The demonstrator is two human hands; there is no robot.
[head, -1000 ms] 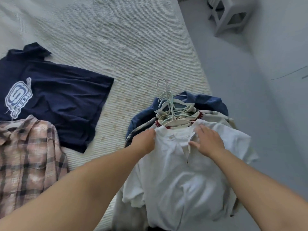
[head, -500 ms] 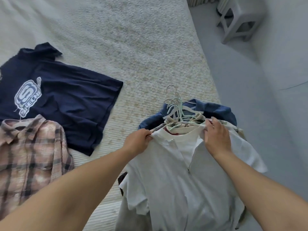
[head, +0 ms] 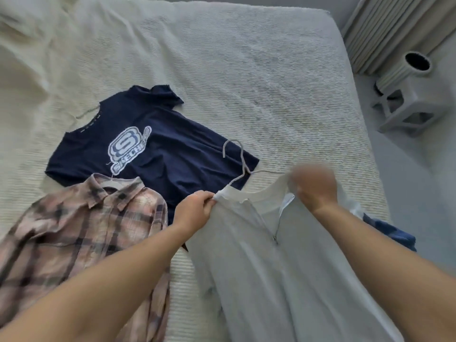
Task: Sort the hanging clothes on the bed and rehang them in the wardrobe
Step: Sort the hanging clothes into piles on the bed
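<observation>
A white zip-neck shirt (head: 283,280) on a pale hanger (head: 240,164) is lifted above the bed (head: 246,70). My left hand (head: 195,213) pinches its left shoulder at the collar. My right hand (head: 314,188) is blurred at the right shoulder and seems to grip the cloth. A navy printed T-shirt (head: 160,154) lies flat on the bed, with a pink plaid shirt (head: 81,233) on a hanger overlapping its lower edge. A bit of blue garment (head: 389,233) from the pile shows behind my right forearm; the remaining pile is hidden.
The bed's right edge runs down beside grey floor (head: 419,193). A small grey stool (head: 414,104) with a ribbed vase (head: 404,70) stands at the upper right, below a curtain (head: 385,28).
Both hands have raised the white shirt with its hanger off the pile and carried it left toward the navy T-shirt. The view has tilted up the bed.
</observation>
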